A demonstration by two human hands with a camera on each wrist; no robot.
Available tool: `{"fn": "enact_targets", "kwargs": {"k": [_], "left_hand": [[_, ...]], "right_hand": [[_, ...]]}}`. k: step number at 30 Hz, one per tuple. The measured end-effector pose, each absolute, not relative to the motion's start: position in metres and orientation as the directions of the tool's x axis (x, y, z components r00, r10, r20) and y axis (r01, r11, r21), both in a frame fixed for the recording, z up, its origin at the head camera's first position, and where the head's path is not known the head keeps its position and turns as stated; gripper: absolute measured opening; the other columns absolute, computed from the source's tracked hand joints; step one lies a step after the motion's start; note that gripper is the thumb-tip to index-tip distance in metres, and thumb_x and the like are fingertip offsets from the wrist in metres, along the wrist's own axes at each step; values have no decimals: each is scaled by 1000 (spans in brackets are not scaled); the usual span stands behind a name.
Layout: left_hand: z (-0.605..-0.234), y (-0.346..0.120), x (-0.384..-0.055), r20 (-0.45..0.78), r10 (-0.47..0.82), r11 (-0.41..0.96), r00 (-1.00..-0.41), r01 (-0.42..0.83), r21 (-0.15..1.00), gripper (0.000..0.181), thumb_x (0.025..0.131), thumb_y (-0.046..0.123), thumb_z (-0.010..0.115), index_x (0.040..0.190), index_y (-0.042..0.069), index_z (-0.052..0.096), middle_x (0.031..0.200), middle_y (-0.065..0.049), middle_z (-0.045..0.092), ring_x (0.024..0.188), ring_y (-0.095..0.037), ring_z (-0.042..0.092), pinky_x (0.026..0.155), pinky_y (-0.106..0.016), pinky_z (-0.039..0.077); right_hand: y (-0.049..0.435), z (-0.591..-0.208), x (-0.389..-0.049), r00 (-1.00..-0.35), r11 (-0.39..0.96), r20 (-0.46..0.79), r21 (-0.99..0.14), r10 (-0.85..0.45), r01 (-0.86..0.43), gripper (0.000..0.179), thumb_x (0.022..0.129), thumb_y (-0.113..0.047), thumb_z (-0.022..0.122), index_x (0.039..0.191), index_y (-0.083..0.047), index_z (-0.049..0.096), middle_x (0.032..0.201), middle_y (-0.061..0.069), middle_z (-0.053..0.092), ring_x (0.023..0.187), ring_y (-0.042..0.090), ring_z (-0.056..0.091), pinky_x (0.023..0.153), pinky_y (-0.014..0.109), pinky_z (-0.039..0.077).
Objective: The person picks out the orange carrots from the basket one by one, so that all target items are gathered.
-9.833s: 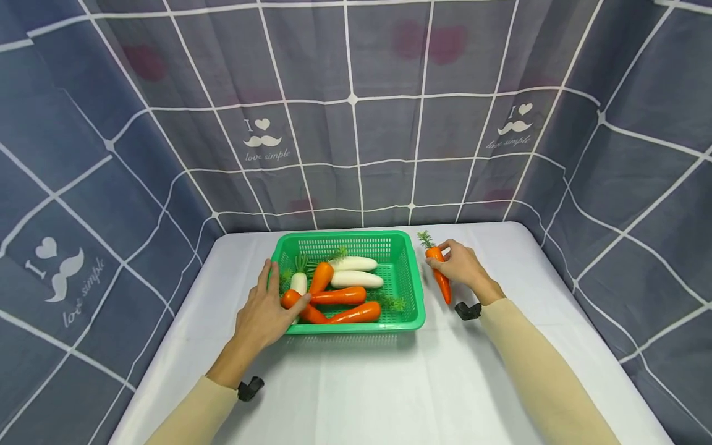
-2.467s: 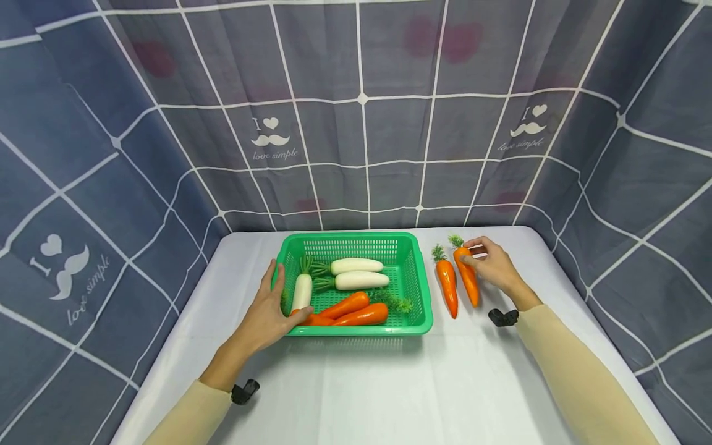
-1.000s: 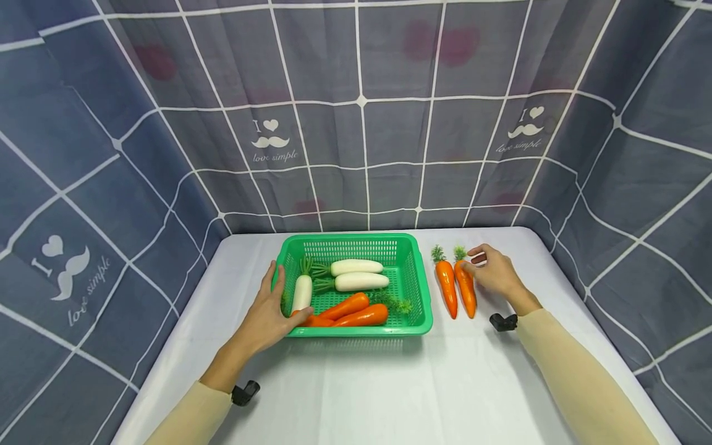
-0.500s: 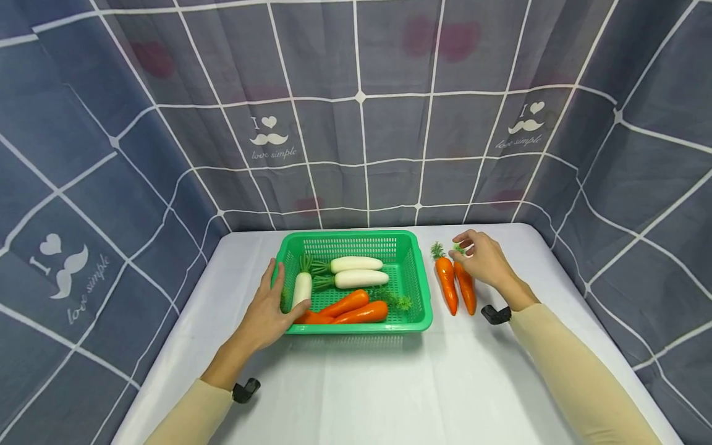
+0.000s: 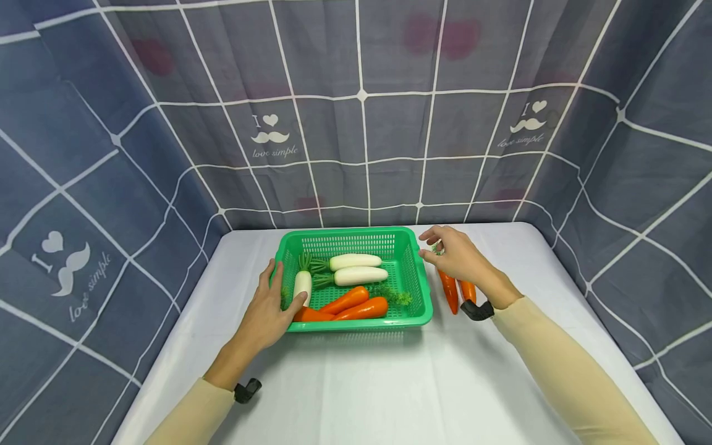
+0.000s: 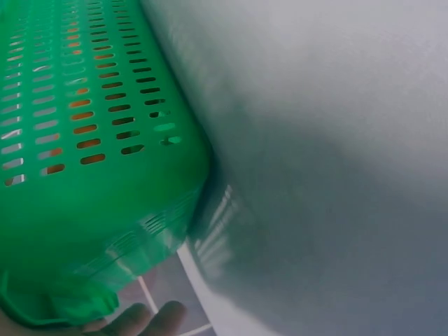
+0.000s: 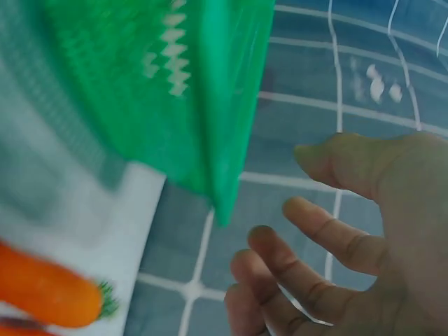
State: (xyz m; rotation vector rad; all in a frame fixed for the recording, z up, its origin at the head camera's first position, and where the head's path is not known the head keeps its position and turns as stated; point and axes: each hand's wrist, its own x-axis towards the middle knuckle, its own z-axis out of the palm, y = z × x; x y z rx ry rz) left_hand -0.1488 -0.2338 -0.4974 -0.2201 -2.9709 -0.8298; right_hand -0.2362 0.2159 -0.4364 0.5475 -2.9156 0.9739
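Observation:
My left hand [image 5: 265, 310] holds the left front corner of a green plastic basket [image 5: 356, 328], its thumb over the rim and the other fingers along the outer left side. Inside lie three white radishes [image 5: 360, 275] with green stems and several orange carrots [image 5: 364, 308] at the front, one partly behind the thumb. My right hand [image 5: 458, 256] hovers at the basket's right rim, fingers loosely spread around nothing. Beneath it, two carrots [image 5: 449, 292] lie side by side on the table, their tops partly covered by the hand. The right wrist view shows the fingertips [image 7: 297, 204] apart from the basket.
A white cloth covers the table [image 5: 367, 383]. Dark grey-blue curtains [image 5: 389, 136] with white grid lines enclose the back and both sides. Each wrist carries a small black camera mount [image 5: 477, 310].
A second carrot has joined the first on the table, right of the basket. My right hand has let go of it and moved left to the basket's rim. My left hand stays put.

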Motion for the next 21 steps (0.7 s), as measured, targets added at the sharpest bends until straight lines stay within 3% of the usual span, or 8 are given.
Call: {"fn": "enact_targets", "kwargs": {"k": [11,17,21], "left_hand": [[-497,-237,-147,85,114,829,-990,142,541,95,122,61,49,188,6,9,197,-23,3,176,-57,30,131,-80,43],[-497,-240,-147,83,123,806,-989,149,573,91,123,58,49,189,9,9,198,-18,2,178,-55,26,134,-80,38],[-497,-244,-148,85,143,795,-986,165,584,86,125,53,46,189,10,9,199,-16,2,178,-55,25,132,-85,37]], "right_hand": [[142,-417,-236,-838,677,32,-573,-545,-462,42,114,-30,79,150,-10,74,142,20,79,129,41,78,109,57,65],[98,-414,-241,-739,610,-43,-597,-673,-521,48,113,-33,78,153,-7,72,144,19,80,129,35,79,114,52,64],[73,-418,-247,-670,559,-121,-668,-733,-491,48,113,-35,80,153,-10,73,145,17,78,129,33,80,112,46,66]]}}
